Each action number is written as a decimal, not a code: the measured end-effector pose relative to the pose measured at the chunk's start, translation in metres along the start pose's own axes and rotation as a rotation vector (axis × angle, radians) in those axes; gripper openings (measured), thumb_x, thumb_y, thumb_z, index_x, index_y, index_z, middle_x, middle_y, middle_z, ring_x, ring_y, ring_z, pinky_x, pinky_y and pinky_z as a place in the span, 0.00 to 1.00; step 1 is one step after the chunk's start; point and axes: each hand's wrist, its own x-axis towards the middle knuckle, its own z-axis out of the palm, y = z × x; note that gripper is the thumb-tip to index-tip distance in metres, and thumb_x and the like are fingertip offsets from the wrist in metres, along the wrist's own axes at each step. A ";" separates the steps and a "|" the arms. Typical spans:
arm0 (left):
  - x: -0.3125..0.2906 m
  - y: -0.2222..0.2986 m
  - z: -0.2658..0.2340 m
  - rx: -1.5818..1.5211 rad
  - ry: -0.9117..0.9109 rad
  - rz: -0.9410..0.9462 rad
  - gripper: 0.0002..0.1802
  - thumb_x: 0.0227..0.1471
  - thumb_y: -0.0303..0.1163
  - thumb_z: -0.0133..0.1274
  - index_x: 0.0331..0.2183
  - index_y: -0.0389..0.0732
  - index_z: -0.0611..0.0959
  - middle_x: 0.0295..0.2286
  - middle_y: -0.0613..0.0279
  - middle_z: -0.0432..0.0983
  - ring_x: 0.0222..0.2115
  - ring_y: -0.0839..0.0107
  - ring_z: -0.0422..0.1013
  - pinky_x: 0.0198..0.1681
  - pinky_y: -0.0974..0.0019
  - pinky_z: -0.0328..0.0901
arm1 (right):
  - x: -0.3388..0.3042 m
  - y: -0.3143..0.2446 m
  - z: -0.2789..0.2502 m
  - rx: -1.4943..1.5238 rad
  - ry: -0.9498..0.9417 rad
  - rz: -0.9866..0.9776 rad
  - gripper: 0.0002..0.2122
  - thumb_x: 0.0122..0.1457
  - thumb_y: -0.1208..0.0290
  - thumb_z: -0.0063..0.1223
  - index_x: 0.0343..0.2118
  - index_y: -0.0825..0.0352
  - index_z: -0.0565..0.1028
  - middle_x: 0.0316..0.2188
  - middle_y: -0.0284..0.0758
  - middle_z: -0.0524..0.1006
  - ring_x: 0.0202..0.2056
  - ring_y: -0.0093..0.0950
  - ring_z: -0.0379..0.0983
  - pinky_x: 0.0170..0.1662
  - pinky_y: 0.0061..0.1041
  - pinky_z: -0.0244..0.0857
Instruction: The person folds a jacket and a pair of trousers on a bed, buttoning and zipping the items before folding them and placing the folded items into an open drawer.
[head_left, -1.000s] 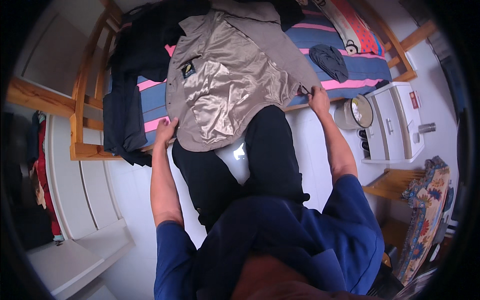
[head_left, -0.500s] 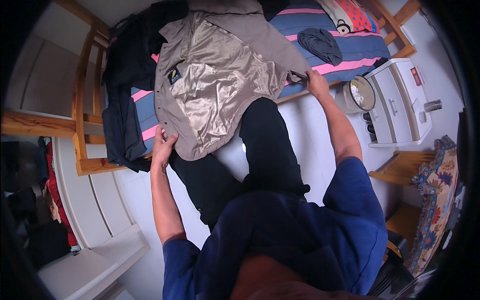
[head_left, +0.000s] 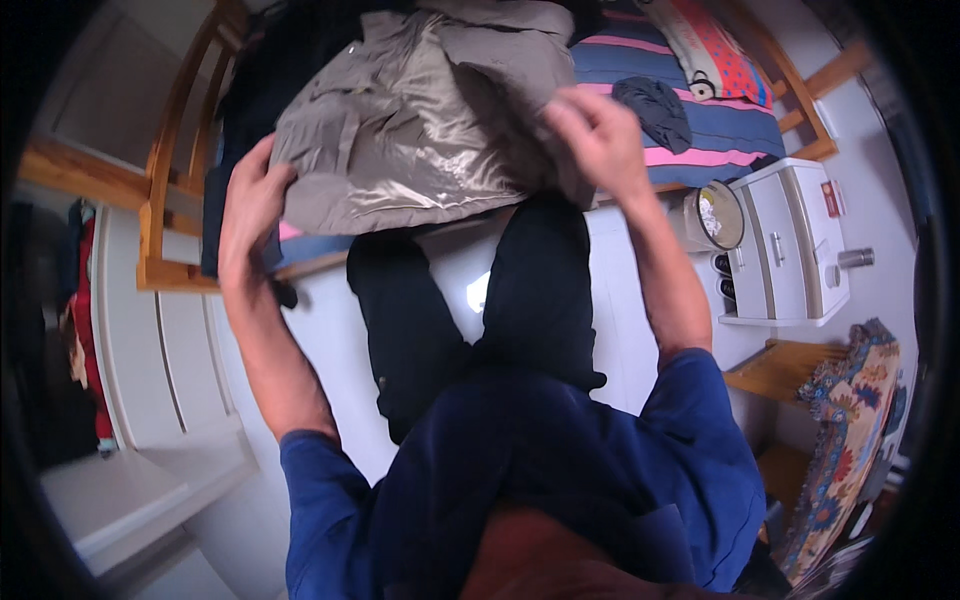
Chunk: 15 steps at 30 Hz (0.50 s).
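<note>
From where I'm watching, everything's sitting on a wooden-framed bed (head_left: 165,150) with a blue and pink striped cover (head_left: 720,125). A shiny beige jacket (head_left: 420,140) is spread across the middle, lower edge hanging over the near side. At about 10 o'clock from it there's a heap of dark clothes (head_left: 290,60). Around 3 o'clock lies a small dark grey garment (head_left: 655,105), and up at 2 o'clock a red patterned pillow (head_left: 705,50) near the far corner.

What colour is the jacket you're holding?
Shiny beige-taupe jacket, satin-like sheen, seen in the head view.
</note>
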 end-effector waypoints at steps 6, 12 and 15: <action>-0.018 0.018 0.055 0.275 -0.059 -0.039 0.26 0.47 0.29 0.49 0.51 0.40 0.79 0.35 0.46 0.81 0.36 0.58 0.78 0.42 0.60 0.70 | -0.075 -0.009 0.075 -0.051 -0.314 -0.098 0.09 0.57 0.71 0.58 0.36 0.71 0.80 0.30 0.43 0.79 0.33 0.41 0.77 0.37 0.34 0.69; -0.120 -0.073 0.154 0.749 -0.222 0.303 0.25 0.42 0.28 0.56 0.47 0.47 0.81 0.30 0.53 0.77 0.30 0.53 0.77 0.33 0.53 0.71 | -0.177 0.032 0.105 0.055 -0.345 0.238 0.11 0.56 0.74 0.58 0.42 0.68 0.80 0.28 0.37 0.76 0.28 0.31 0.72 0.34 0.26 0.66; -0.147 -0.092 0.189 0.673 -0.154 0.253 0.25 0.42 0.27 0.56 0.47 0.46 0.81 0.34 0.54 0.75 0.32 0.54 0.76 0.34 0.54 0.71 | -0.217 0.036 0.117 0.139 -0.288 0.438 0.14 0.55 0.78 0.58 0.45 0.65 0.80 0.26 0.31 0.70 0.24 0.21 0.65 0.30 0.20 0.62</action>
